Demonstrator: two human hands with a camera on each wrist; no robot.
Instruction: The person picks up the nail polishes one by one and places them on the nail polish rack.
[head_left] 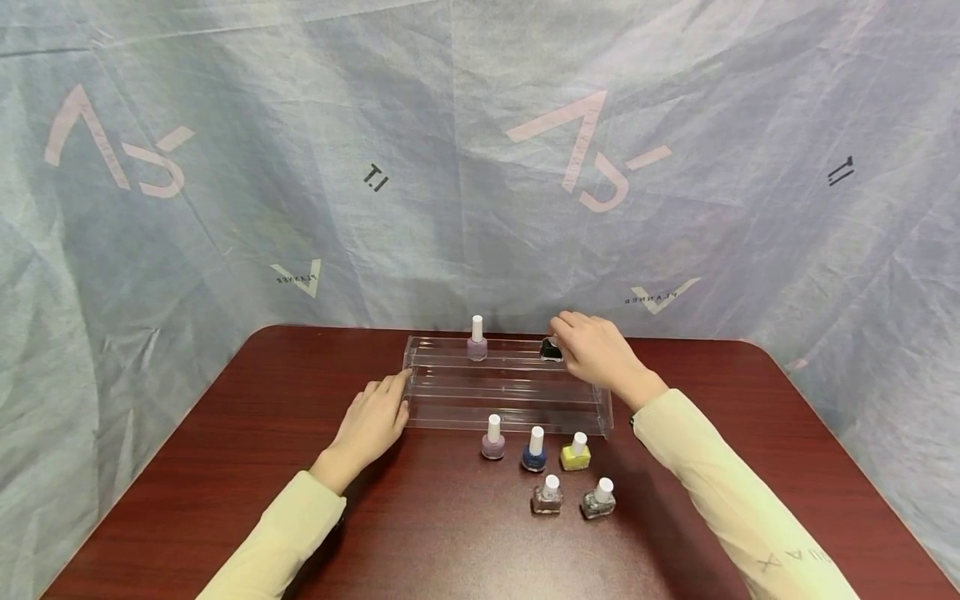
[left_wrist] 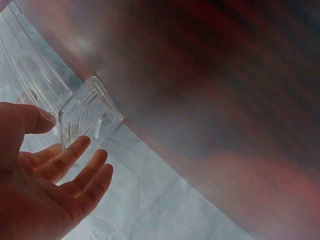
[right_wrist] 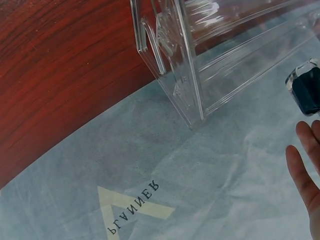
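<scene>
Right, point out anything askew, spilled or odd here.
On the backdrop, the PLANNER lettering looks odd: it reads mirrored. Otherwise nothing stands out: the five loose bottles stand upright and capped on the table, with no spill visible, and the clear rack shows no obvious damage.

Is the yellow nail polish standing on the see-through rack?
No, the yellow bottle stands on the table, in front of the clear rack.

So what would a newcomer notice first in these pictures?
Probably the yellow polish bottle, bright against the dark red table in front of the clear rack. Next, the right hand holding a dark bottle at the rack's back row, with the left hand at its left end.
</scene>
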